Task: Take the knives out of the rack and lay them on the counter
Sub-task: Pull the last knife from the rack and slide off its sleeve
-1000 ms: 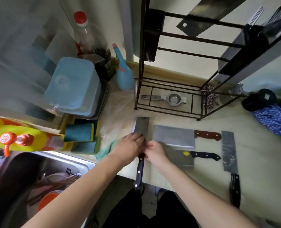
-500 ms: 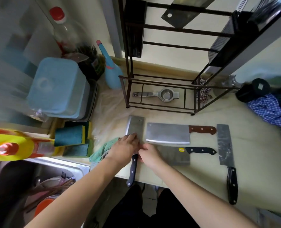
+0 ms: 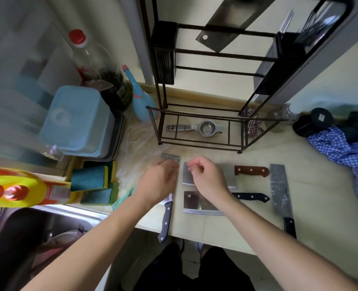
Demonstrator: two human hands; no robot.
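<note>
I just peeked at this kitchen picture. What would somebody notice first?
Four cleavers lie on the pale counter; the brown-handled cleaver sits farthest back. Both hands hover over them: the left hand over the leftmost cleaver, the right hand beside it. Behind stands the black rack.

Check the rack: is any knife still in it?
Yes. One cleaver still hangs high in the rack; four knives lie on the counter.

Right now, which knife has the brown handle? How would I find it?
Look at the counter in front of the black metal rack, where four knives lie. The brown-handled knife is the upper one of the middle pair, its blade partly under the right hand. Its handle is reddish wood with pale rivets; the others are black.
</note>
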